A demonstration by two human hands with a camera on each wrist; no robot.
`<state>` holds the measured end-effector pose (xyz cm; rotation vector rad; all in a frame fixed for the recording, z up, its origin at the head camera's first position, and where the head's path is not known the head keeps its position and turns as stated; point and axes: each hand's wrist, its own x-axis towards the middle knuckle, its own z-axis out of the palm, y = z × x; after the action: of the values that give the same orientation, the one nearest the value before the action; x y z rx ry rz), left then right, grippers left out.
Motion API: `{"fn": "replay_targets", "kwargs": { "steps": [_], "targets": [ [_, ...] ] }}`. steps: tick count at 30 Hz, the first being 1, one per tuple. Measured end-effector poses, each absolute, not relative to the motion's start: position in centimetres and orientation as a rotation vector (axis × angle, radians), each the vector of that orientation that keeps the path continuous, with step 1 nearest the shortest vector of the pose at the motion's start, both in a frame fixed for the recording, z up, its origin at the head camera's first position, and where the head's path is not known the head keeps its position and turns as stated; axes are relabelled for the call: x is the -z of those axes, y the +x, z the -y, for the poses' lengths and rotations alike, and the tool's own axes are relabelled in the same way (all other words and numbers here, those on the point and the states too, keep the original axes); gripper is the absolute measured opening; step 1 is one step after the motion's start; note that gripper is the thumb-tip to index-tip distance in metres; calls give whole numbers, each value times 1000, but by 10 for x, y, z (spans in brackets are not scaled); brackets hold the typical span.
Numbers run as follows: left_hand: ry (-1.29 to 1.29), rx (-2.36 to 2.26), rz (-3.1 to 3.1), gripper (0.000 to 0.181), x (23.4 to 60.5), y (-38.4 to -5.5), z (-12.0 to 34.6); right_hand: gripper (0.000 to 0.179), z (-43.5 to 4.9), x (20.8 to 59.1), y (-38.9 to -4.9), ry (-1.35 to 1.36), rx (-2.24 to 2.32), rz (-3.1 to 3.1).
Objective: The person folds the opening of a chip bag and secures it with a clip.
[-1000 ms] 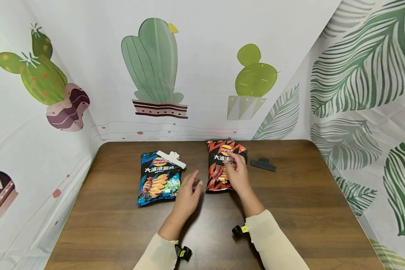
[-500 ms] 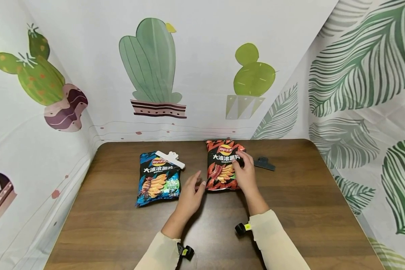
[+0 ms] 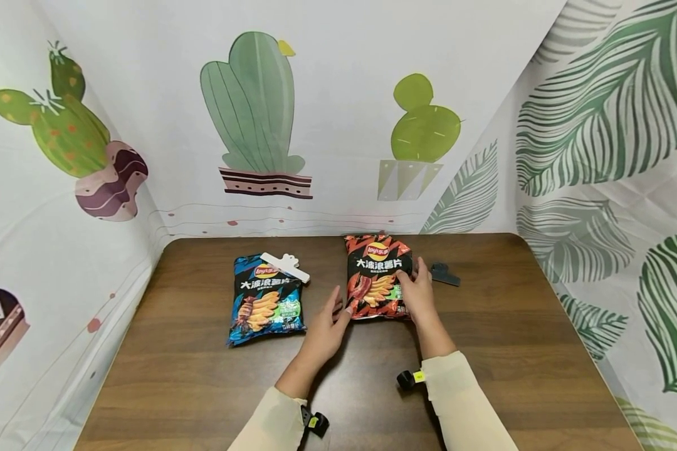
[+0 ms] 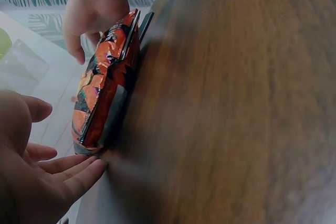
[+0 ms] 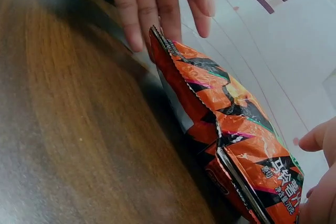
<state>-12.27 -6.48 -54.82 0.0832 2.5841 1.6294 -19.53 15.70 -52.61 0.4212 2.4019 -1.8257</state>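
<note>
A red and black bag of potato chips lies face up on the table, seen edge-on from its lower end in both wrist views. My left hand stands at its lower left side, fingers extended; in the left wrist view the fingertips reach the bag's bottom corner. My right hand is at the right side, thumb over the printed front and fingers beside the edge. To the left lies a blue and black chip bag, a white bag clip across its upper right corner.
Just right of the red bag lies a dark bag clip, partly behind my right hand. The wooden table ends at the back against a white cloth printed with cacti and leaves. Each wrist carries a small black camera.
My right hand has slid from over the red bag's front to its right side, uncovering the print. My left hand has moved right, up to the bag's lower left corner.
</note>
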Motion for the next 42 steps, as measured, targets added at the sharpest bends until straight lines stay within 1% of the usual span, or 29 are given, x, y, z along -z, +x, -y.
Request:
{"fn": "replay_targets", "kwargs": {
  "steps": [8, 19, 26, 35, 42],
  "targets": [
    [107, -1608, -2577, 64, 551, -122, 61, 79, -158, 525, -194, 423, 1778, -2346],
    [132, -1702, -2520, 63, 556, -124, 59, 75, -157, 529, -193, 407, 1862, -2327],
    [92, -1781, -2450, 64, 557, -124, 59, 68, -156, 529, -191, 413, 1952, -2328],
    [48, -1773, -2457, 64, 553, -124, 59, 60, -152, 529, -190, 399, 2107, -2319],
    [7, -1789, -2434, 65, 551, -126, 57, 51, -150, 520, -188, 395, 2204, -2266]
  ]
}}
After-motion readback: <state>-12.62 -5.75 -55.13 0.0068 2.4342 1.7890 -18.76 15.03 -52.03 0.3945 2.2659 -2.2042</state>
